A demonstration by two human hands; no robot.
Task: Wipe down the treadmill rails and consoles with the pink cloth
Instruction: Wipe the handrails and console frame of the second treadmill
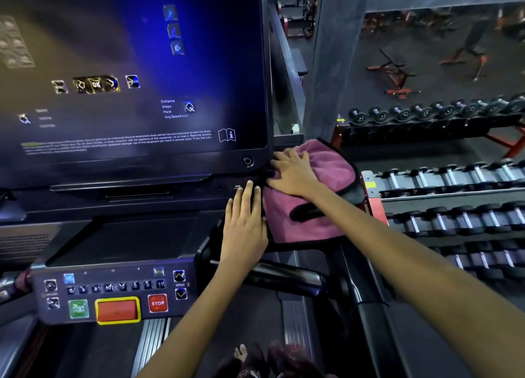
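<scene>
The pink cloth (312,221), edged in black, is spread over the right side of the treadmill console, beside the lower right corner of the big dark screen (136,73). My right hand (292,173) lies flat on the cloth's upper part, fingers spread and pressing it against the console edge. Just left of the cloth, my left hand (245,221) rests flat on the black console surface with straight fingers, its edge touching the cloth. The right handrail (372,315) runs down below the cloth.
A button panel (113,295) with a red STOP button, a green key and a yellow-framed red block sits low at the left. Racks of dumbbells (454,179) stand close on the right. Gym benches are on the floor beyond. The treadmill belt is underfoot.
</scene>
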